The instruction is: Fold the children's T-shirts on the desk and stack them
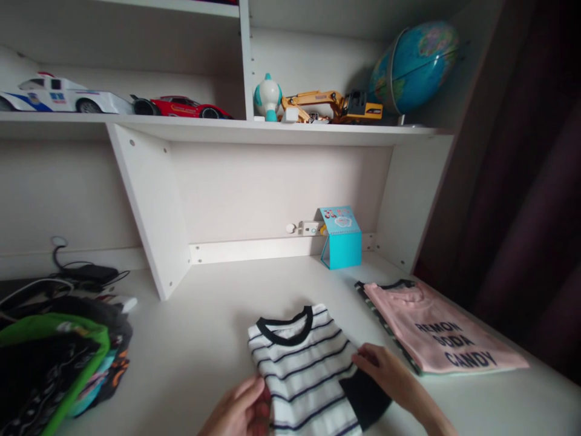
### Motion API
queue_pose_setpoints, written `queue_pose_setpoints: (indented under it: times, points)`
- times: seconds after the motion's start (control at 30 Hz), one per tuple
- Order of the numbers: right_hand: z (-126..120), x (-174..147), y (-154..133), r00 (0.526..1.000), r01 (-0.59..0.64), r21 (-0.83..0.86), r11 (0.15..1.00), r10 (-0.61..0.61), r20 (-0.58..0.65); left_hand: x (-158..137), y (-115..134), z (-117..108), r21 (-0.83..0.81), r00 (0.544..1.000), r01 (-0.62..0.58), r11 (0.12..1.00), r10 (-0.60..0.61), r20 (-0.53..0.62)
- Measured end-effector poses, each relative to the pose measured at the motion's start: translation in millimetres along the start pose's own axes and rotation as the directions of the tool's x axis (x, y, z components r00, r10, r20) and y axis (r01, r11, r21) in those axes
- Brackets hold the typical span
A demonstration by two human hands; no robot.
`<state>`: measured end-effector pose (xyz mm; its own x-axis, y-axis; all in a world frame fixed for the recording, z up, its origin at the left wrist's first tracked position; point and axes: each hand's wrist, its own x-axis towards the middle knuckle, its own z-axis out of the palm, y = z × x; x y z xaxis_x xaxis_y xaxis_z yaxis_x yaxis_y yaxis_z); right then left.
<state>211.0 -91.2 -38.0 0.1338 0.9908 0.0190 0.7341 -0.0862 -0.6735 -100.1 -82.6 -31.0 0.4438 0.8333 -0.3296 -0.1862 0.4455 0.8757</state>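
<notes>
A white T-shirt (302,363) with dark stripes, a black collar and a black pocket patch lies folded on the white desk, its collar toward the back. My left hand (242,409) is closed at its left edge, the thumb against the cloth and the other fingers curled beside and partly under it. On the opposite edge, just above the black patch, my right hand (384,368) pinches the fabric between thumb and fingers. To the right of that hand lies a folded pink shirt (436,333) with dark lettering, on top of other folded clothing.
A loose heap of clothes (59,363) sits at the left, with a black power adapter (93,272) and cables behind it. A blue desk calendar (342,248) stands at the back. Overhead, a shelf (281,133) carries toy vehicles and a globe (415,66).
</notes>
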Motion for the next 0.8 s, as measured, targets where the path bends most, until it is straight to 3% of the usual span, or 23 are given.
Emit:
queue_pose_setpoints:
  times: [0.13,0.27,0.37,0.5,0.63,0.73,0.8]
  points:
    - [-2.7,9.4,-5.5,0.999,0.046,0.046,0.998,-0.046,-0.004,8.9,10.3,14.6,0.066,0.997,-0.083,0.994,0.082,0.007]
    - [-2.7,5.9,-16.6,0.992,0.123,0.084,0.989,-0.122,-0.017,14.8,26.3,29.5,0.048,0.997,-0.071,0.996,0.072,-0.019]
    - [-22.0,1.2,-21.2,0.973,0.208,0.034,0.978,-0.203,-0.107,22.8,47.2,48.1,0.172,0.991,-0.105,0.98,0.118,-0.066]
    - [-77.6,3.8,-0.5,0.938,0.208,-0.139,0.968,-0.238,-0.251,47.6,71.8,92.8,0.324,0.965,-0.261,0.91,0.231,0.128]
    - [-152.1,12.3,51.6,0.886,0.114,-0.272,0.956,-0.222,-0.407,90.1,75.6,157.9,0.482,0.847,-0.529,0.699,0.396,0.356]
    - [-203.9,17.4,96.9,0.854,-0.025,-0.306,0.952,-0.139,-0.502,127.8,66.8,207.7,0.489,0.739,-0.673,0.554,0.513,0.437]
    - [-227.2,20.5,127.1,0.847,-0.072,-0.307,0.949,-0.105,-0.521,152.8,55.3,233.3,0.489,0.708,-0.706,0.513,0.532,0.464]
